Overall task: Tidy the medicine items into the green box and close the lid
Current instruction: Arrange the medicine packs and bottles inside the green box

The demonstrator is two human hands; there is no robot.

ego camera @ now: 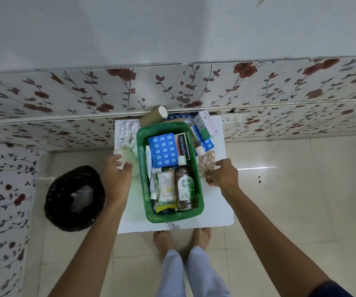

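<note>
The green box (141,168) stands open on a small white table (213,215). Inside lie a blue blister pack (163,150), a Hansaplast box (182,146), a brown Dettol bottle (184,185) and a pack of cotton buds (166,192). My left hand (117,179) is closed on a whitish round item (125,158) just left of the box. My right hand (223,173) grips a clear packet of pale tablets (207,162) at the box's right rim. No lid can be made out.
Behind the box lie a brown roll with a white end (154,116), a silver blister strip (127,131), a white-green carton (206,125) and another blue blister (207,144). A black-lined bin (74,198) stands on the floor to the left. The floral wall is close behind.
</note>
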